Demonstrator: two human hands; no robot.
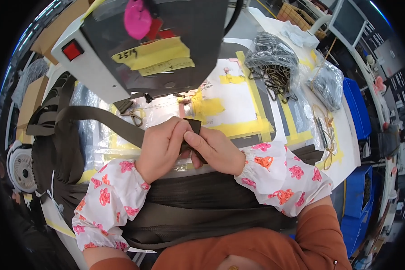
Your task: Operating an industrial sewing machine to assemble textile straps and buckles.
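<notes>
My left hand (159, 143) and my right hand (218, 150) meet in front of the machine, both closed on the end of a dark olive webbing strap (99, 114). The strap's short end (193, 125) stands up between my thumbs; whatever else my fingers cover is hidden. From my left hand the strap loops away to a heap of the same webbing (54, 144) at the left. More dark webbing (198, 202) lies across my lap under my forearms. Just beyond my hands, a metal snap hook (136, 119) lies near a short webbing piece (123, 105).
A sewing machine head (90, 67) overhangs the taped work surface (238, 108). At the right are a plastic bag of metal hooks (274, 63), another wrapped bundle (326, 85), a loop of twine (330, 135) and blue bins (356, 108). A small fan (22, 168) stands left.
</notes>
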